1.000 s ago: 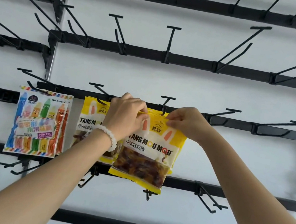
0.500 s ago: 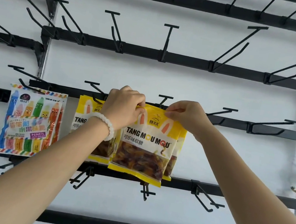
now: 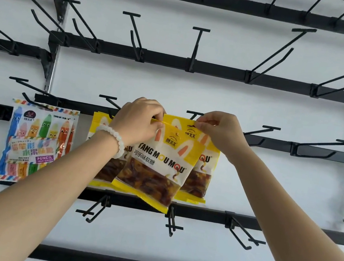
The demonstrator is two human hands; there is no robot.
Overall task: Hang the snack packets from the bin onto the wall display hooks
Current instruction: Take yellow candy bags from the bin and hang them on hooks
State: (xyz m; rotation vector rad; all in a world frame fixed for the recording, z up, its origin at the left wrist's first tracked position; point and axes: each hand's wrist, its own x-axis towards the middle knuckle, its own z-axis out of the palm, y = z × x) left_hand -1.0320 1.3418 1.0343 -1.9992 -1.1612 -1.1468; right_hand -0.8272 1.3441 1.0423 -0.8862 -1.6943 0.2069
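Yellow plastic marks the front snack packet, printed TANG MOU MQU, with brown candy visible through its clear lower window. It is held tilted against the white wall, at the third of the black metal rails. Its top edge is pinched at the left corner by the left hand, whose grip is closed tight on the film, and a white bead bracelet is worn on that wrist. The right hand is seen pinching the top edge of a second yellow packet just behind, below a black wire hook. More yellow packets are hung to the left, their number hidden by the arm. Further left, a bunch of pencil-candy packets is hung; at least two are counted.
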